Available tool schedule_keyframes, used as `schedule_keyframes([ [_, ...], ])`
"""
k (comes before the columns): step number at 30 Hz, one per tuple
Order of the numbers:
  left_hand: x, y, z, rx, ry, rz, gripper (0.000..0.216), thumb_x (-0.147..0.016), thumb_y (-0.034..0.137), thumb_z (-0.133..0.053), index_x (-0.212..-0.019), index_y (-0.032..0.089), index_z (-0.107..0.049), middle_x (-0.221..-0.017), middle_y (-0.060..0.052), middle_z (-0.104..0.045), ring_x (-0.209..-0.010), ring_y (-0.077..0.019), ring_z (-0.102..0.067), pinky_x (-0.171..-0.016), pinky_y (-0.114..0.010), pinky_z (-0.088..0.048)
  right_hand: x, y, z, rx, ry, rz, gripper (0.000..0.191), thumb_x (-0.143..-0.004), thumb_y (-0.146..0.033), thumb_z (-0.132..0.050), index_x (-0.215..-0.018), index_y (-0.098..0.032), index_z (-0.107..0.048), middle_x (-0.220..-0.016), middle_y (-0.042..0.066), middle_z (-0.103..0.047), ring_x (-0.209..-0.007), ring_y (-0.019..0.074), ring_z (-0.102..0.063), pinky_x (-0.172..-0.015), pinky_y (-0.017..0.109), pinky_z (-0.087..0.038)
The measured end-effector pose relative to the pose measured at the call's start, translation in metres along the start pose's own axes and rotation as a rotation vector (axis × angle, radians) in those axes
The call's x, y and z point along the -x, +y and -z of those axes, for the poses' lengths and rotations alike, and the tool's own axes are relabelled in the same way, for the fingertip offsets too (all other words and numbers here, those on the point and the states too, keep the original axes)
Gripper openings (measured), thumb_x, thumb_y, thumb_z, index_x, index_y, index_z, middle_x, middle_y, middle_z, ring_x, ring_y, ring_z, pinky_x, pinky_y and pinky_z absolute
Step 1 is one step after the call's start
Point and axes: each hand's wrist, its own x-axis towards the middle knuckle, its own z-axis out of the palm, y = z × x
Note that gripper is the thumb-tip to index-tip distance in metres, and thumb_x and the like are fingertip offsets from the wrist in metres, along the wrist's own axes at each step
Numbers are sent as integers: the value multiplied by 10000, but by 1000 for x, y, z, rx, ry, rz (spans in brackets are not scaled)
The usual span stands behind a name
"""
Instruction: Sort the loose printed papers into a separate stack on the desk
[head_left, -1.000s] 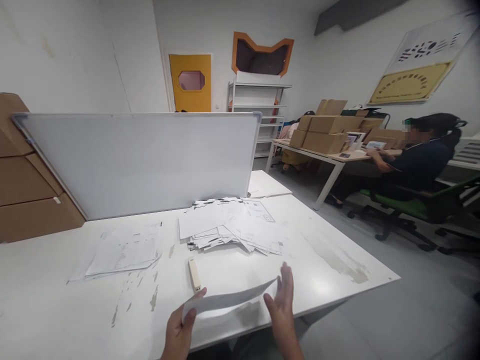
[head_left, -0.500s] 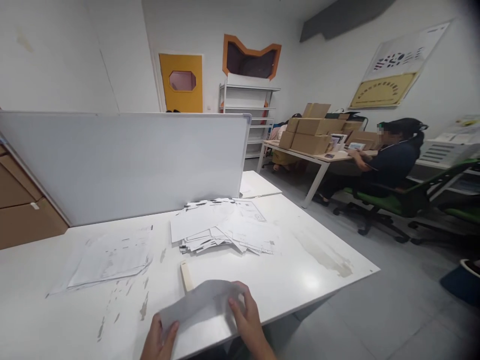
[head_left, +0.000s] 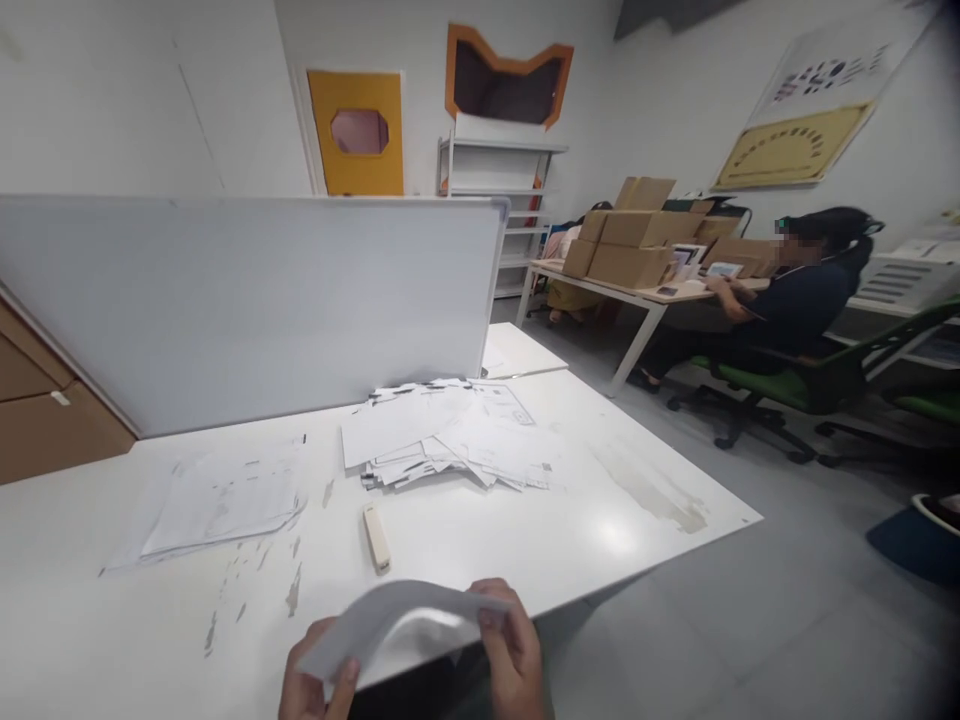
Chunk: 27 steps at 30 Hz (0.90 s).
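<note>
A bent white sheet of paper [head_left: 405, 605] spans the space between my two hands at the table's near edge. My left hand [head_left: 319, 675] pinches its left end, thumb on the near side. At the other end, my right hand [head_left: 510, 640] grips the paper's right corner between thumb and fingers. Just beyond the sheet lies a cream-coloured stapler [head_left: 376, 538], which neither hand touches. Farther back is a messy heap of white papers [head_left: 442, 435]. Over on the left rests a flatter stack of printed sheets [head_left: 225, 500].
A whiteboard [head_left: 262, 300] stands along the back of the white table [head_left: 555, 540], with cardboard boxes [head_left: 60, 420] at its left. Across the aisle, a seated person [head_left: 795, 280] works at another table holding stacked cartons [head_left: 630, 240]. Green chairs [head_left: 780, 385] stand on the right.
The paper has come lower and nearer to me, curving more, and the whole stapler now shows. My right hand has shifted slightly right. The view has tilted down.
</note>
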Motion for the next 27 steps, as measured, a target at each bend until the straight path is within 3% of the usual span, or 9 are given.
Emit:
schedule_keyframes([
  [3, 6, 7, 8, 106, -128, -237, 288, -739, 455, -699, -910, 248, -593, -872, -33, -667, -837, -228, -655, -798, -382, -546, -3, -19, 5, -147, -8, 176, 204, -924, -417, -437, -951, -277, -582, -825, 46, -597, -822, 232, -582, -745, 401, -483],
  [5, 9, 9, 12, 39, -163, -235, 237, -765, 394, -693, -920, 242, -598, -896, -43, -672, -883, -235, -656, -837, -401, -535, -1, -19, 9, -143, -44, 189, 197, -915, -422, -459, -970, -279, -582, -837, 51, -602, -832, 236, -582, -740, 413, -483],
  [9, 18, 16, 19, -34, -100, -167, 112, -822, 245, -642, -918, 233, -586, -879, -28, -662, -883, -196, -653, -893, -401, -516, 10, -17, 15, -80, -82, 43, 154, -926, -340, -451, -907, -256, -578, -794, 44, -605, -781, 209, -591, -697, 361, -484],
  [12, 20, 29, 25, 62, -102, -206, 195, -813, 241, -645, -990, 237, -566, -853, -20, -651, -782, -189, -654, -785, -405, -560, 2, -27, 22, 115, -101, -95, 179, -903, -361, -465, -889, -232, -587, -814, 57, -627, -793, 215, -598, -713, 342, -477],
  [15, 8, 38, 24, 93, -57, -186, 272, -812, 271, -647, -1058, 224, -542, -878, -26, -641, -724, -179, -651, -672, -354, -565, -29, -30, 29, 433, -271, -371, 182, -841, -364, -492, -869, -222, -603, -804, 43, -656, -762, 216, -600, -684, 308, -456],
  [17, -7, 38, 20, 59, -54, -186, 254, -836, 291, -615, -1064, 214, -536, -903, -29, -627, -718, -168, -647, -691, -353, -555, -53, -19, 31, 552, -426, -491, 182, -792, -348, -474, -814, -224, -604, -756, 24, -660, -723, 213, -595, -651, 295, -439],
  [22, -38, 22, 5, -192, -205, -168, 218, -889, 327, -516, -1063, 198, -542, -965, -59, -623, -820, -178, -651, -804, -368, -529, -81, 18, 37, 654, -573, -559, 191, -695, -315, -447, -733, -221, -609, -720, 21, -663, -719, 216, -593, -650, 292, -415],
  [27, -33, -3, -3, -564, -449, -207, 284, -892, 271, -477, -1164, 223, -540, -1181, -92, -586, -1124, -227, -555, -961, -409, -464, -81, 28, 45, 613, -641, -603, 213, -674, -337, -461, -745, -210, -616, -709, 20, -659, -735, 228, -602, -677, 307, -423],
])
